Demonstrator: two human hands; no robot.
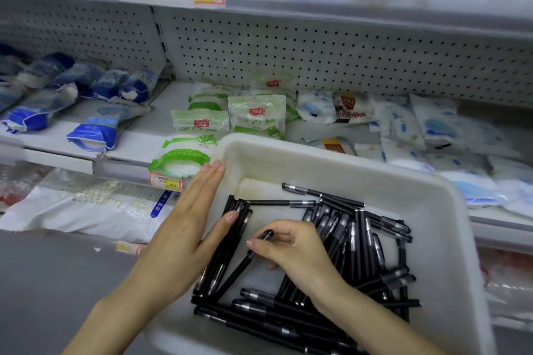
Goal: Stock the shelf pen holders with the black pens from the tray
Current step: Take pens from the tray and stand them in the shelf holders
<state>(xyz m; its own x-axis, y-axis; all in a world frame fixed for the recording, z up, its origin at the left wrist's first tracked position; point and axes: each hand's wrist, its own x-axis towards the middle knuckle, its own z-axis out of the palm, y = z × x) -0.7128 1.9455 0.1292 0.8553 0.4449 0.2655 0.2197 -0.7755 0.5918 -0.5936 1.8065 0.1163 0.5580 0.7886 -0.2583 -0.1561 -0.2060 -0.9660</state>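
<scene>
A white tray (pixel 427 190) sits low in the head view, propped against the shelf front. Several black pens (pixel 360 242) lie loose in it, heaped at its right and near side. My left hand (pixel 184 228) lies over the tray's left rim with its fingers straight. Its thumb presses a small bundle of black pens (pixel 222 265) against the palm. My right hand (pixel 297 251) is inside the tray and pinches a single black pen (pixel 235 275) near its upper end, right beside that bundle. No pen holder is in view.
Behind the tray runs a shelf (pixel 138 141) with a pegboard back. It holds green-and-white bags (pixel 256 115), blue bags (pixel 95 130) to the left and white-and-blue bags (pixel 438 121) to the right. A large white sack (pixel 86 207) lies on the lower shelf. Grey floor shows at the lower left.
</scene>
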